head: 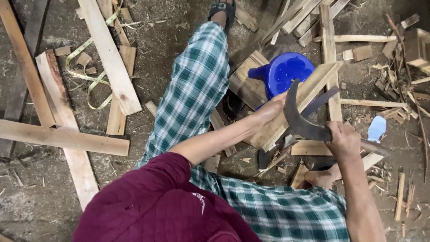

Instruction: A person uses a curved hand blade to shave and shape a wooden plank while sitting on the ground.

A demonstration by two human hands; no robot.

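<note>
My left hand (pixel 270 109) grips a flat wooden plank (pixel 309 96) that slants up to the right over a blue plastic pot (pixel 286 71). My right hand (pixel 344 140) is closed on the handle of a dark curved blade (pixel 299 121), a sickle-like chopping knife whose hooked edge rests against the plank's edge. I sit on the ground in green checked trousers (pixel 197 89) with my left leg stretched out and a bare foot (pixel 323 176) under the plank.
Planks and offcuts (pixel 109 56) lie all over the dirt floor, with long boards (pixel 62 136) at left and slats (pixel 329 49) at the back right. A yellow tape measure (pixel 87 67) curls at left. Wood chips (pixel 403 89) and a small box (pixel 419 48) at right.
</note>
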